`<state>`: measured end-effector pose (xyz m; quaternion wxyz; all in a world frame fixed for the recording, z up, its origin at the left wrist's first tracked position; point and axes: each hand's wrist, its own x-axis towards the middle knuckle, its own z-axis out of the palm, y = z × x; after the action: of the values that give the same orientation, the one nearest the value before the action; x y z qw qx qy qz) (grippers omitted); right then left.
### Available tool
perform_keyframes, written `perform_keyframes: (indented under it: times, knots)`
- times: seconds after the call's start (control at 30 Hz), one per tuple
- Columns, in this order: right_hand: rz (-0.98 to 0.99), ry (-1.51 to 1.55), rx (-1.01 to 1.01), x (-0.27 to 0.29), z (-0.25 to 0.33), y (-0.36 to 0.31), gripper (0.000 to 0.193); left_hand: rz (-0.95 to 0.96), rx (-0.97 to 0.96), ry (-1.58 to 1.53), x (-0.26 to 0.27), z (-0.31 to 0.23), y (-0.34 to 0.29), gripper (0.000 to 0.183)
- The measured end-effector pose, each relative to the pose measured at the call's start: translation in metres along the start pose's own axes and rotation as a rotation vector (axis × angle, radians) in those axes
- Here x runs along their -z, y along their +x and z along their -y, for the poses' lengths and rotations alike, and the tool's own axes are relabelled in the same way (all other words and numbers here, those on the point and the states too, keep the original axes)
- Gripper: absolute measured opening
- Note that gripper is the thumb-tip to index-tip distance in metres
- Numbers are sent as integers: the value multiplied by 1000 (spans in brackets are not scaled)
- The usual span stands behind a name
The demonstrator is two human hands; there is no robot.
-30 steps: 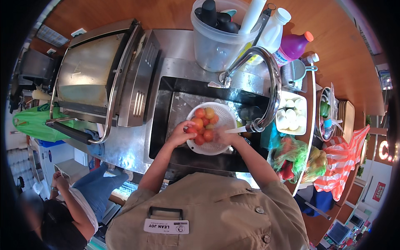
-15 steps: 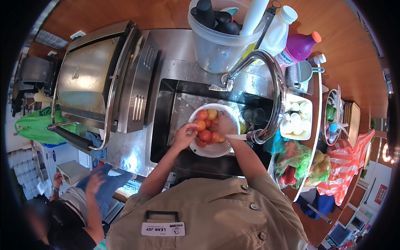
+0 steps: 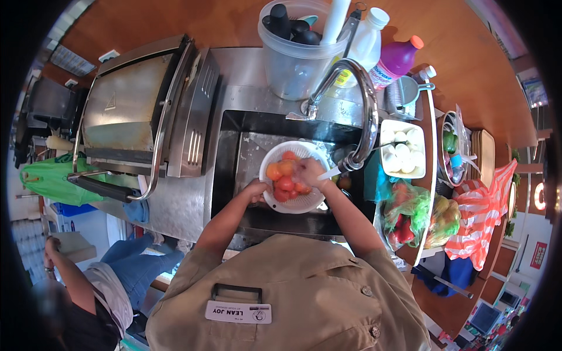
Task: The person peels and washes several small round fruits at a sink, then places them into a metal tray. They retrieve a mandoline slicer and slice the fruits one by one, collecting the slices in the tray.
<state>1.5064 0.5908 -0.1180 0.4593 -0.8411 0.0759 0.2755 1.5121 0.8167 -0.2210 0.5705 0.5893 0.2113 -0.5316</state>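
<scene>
Tomatoes [image 3: 285, 183] sit in a white colander [image 3: 307, 153] inside the sink [image 3: 249, 155]. The left hand [image 3: 255, 191] is curled onto the colander's left rim; the right hand [image 3: 310, 172] rests among the tomatoes, its grip too blurred to tell.

We see a grey stainless-steel desk [image 3: 190, 203] with a dark rectangular sink [image 3: 249, 155] set in it; a round white plastic colander [image 3: 319, 161] is inside this sink. On the left part we find a large steel press grill [image 3: 123, 111]. Behind the sink there stand a round translucent plastic bucket [image 3: 293, 70], a curved chrome tap [image 3: 370, 99], a white plastic bottle [image 3: 370, 44] and a purple, orange-capped bottle [image 3: 398, 58].
</scene>
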Motion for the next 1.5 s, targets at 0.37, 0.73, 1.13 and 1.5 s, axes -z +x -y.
perform_keyframes:
  times: [0.37, 0.73, 1.13, 1.5]
  knots:
    - [24, 181, 32, 27, -2, -53, 23, -167, -312, -120, 6, -12, -94, 30]
    - [-473, -267, 87, 39, -18, -91, 49, -302, -586, -37, 24, 2, -249, 34]
    - [-501, -24, 196, 50, -42, -134, 63, -10, -483, -40, -63, 53, -270, 41]
    - [-581, -264, 382, 115, 19, -197, 39, 293, -408, 34, -189, 55, -205, 33]
